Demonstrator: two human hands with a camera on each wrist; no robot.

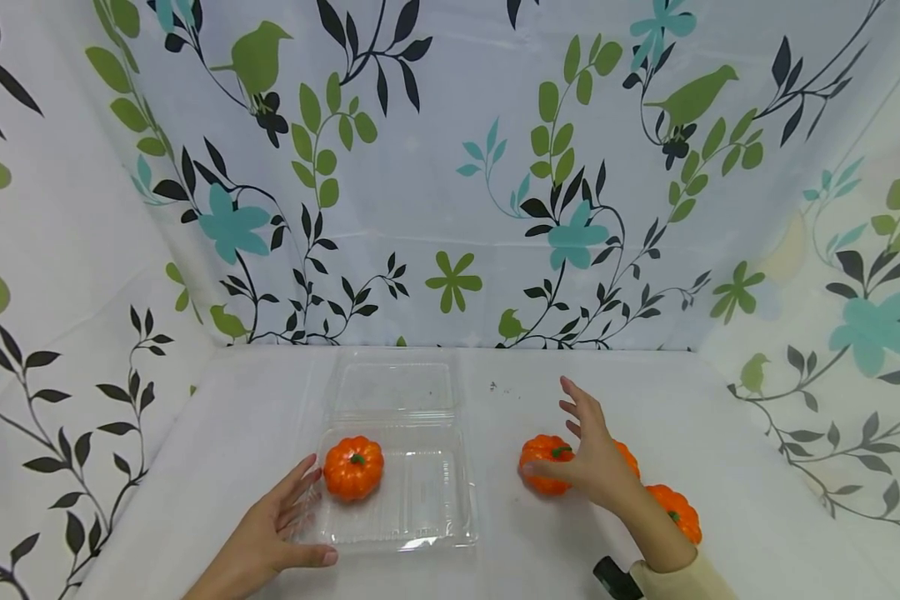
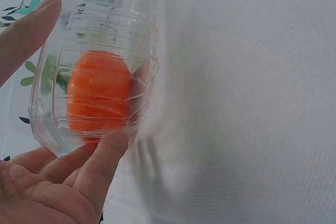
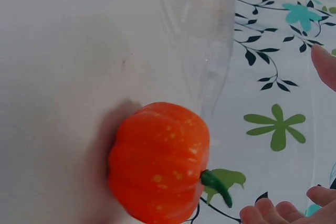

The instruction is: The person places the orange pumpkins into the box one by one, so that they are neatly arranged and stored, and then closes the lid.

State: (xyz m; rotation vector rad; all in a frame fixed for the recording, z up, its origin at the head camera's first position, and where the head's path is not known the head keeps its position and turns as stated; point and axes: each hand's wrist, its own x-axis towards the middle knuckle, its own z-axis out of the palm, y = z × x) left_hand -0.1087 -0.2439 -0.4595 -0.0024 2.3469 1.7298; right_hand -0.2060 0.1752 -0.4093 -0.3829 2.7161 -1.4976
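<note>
A small orange pumpkin [image 1: 354,469] with a green stem sits at the left side of an unfolded clear plastic container [image 1: 427,500], its lid [image 1: 393,385] lying flat behind. My left hand [image 1: 262,537] is at the container's left edge, thumb apart from the fingers; in the left wrist view its fingertips [image 2: 113,142] touch the clear wall. My right hand [image 1: 596,462] hovers over a second pumpkin [image 1: 542,452], fingers spread and not closed round it. That pumpkin [image 3: 160,163] shows whole in the right wrist view, apart from the visible fingers [image 3: 273,213].
Two more pumpkins lie to the right: one [image 1: 627,457] mostly hidden behind the right hand, the other [image 1: 677,510] partly covered by the forearm. A dark cylindrical object [image 1: 617,577] is by the right sleeve. Patterned cloth [image 1: 450,208] hangs behind the white table [image 1: 510,542].
</note>
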